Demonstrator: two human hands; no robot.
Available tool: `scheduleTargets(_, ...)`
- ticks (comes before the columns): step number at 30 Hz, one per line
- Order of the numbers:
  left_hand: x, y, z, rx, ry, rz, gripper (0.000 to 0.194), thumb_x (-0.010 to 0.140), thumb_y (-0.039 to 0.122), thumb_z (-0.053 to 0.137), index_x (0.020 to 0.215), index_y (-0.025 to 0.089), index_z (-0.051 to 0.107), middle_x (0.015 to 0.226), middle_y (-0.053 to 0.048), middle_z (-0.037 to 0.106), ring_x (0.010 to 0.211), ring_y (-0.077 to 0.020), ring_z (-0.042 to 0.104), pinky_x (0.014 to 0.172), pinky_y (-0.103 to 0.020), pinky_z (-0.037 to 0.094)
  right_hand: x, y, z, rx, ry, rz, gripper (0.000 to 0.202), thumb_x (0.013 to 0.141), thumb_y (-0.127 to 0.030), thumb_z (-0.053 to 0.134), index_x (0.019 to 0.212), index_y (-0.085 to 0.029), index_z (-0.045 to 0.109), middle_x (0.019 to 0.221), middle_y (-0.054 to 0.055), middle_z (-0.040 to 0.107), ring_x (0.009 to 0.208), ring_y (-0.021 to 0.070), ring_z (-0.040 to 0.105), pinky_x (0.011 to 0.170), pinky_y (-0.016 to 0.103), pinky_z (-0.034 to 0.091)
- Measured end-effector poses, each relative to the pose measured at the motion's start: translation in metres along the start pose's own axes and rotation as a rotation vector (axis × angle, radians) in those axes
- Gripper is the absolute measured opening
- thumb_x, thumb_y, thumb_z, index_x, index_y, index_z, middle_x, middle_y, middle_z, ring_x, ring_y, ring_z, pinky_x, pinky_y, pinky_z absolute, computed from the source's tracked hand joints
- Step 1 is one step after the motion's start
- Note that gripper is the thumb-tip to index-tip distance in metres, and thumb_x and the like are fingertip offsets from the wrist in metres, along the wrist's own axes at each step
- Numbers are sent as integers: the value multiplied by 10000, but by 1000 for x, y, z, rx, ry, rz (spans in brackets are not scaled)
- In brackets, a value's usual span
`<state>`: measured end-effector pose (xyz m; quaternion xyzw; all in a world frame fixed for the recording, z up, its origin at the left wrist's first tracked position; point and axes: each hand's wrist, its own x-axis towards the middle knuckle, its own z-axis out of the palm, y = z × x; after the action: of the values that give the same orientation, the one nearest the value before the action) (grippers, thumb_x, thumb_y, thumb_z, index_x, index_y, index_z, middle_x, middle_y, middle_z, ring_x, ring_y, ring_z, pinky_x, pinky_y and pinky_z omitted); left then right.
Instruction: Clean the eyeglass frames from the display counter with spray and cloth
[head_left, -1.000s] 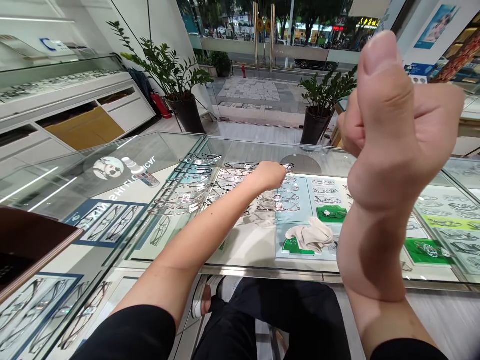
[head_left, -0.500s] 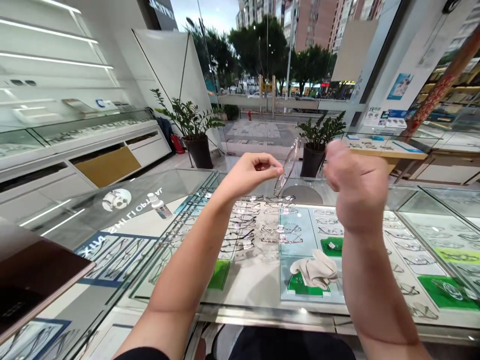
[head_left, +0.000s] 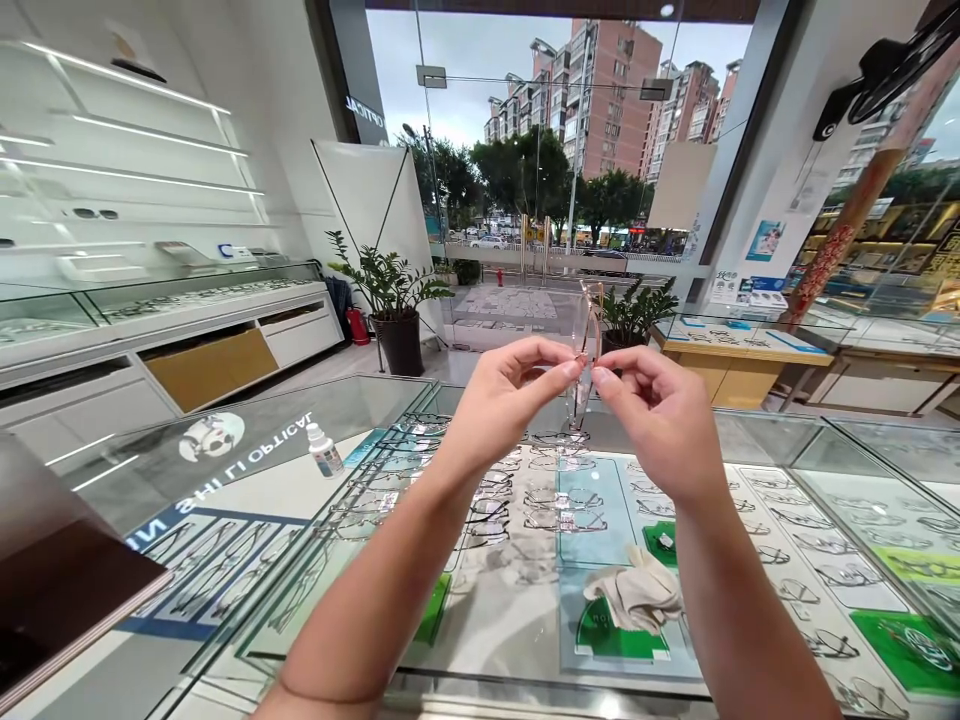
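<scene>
A thin-rimmed pair of eyeglasses (head_left: pixel 592 312) stands on edge in the air above the glass counter. My left hand (head_left: pixel 517 395) pinches it from the left between thumb and fingers. From the other side, my right hand (head_left: pixel 664 415) has its thumb and fingertips closed on the same frame near its middle. Which exact part each fingertip grips is too small to tell. Below my right forearm lies a crumpled beige cloth (head_left: pixel 637 592) on the counter.
Rows of glasses (head_left: pixel 484 500) fill the display case (head_left: pixel 517 625) under the glass. A small white bottle (head_left: pixel 324 452) stands at the left, and a dark, shiny panel (head_left: pixel 67 580) juts in at the lower left. Potted plants (head_left: pixel 397 335) stand by the glass doors.
My right hand has come down and left from its raised place and now meets the eyeglasses. My left hand keeps its pinch. The head view has tilted upward.
</scene>
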<state>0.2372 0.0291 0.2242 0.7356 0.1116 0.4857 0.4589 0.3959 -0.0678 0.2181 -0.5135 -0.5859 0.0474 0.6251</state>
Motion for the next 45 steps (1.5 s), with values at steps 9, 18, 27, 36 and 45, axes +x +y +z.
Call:
scheduleTargets(9,0,0,5,-116,-13,7,242,898,421,801,919,191,728,986,-59,766,927,-165,684,873,-300,557,-1,0,1,61,-40,33,190,946,-406,716,937,-217,738,654,-42,495,593,119,375,555,280,301)
scheduleTargets(18,2,-3,6,-145,-3,53,200,915,400,800,935,207,757,998,-56,784,942,-169,706,870,-308,563,1,-2,-2,73,-33,23,170,937,-377,720,881,-216,722,635,-47,464,588,112,381,539,276,312)
scheduleTargets(27,4,-10,1,87,20,145,186,991,411,698,987,228,728,1057,-68,787,1002,-193,716,938,-354,547,0,3,-10,-108,53,61,263,1007,-476,622,1005,-219,676,583,-23,676,415,111,485,453,275,375)
scheduleTargets(36,4,0,-13,361,70,155,179,997,340,624,891,216,700,941,-43,767,909,-193,666,856,-356,491,5,9,-21,-382,442,-113,248,1047,-435,566,1117,-230,687,1023,89,817,796,216,775,710,361,593)
scheduleTargets(45,4,-5,-9,223,98,141,162,990,352,661,906,222,709,945,-44,770,913,-187,675,865,-354,518,3,7,-7,-277,396,-203,389,1000,-361,624,1373,-274,558,1227,104,766,898,218,755,608,331,549)
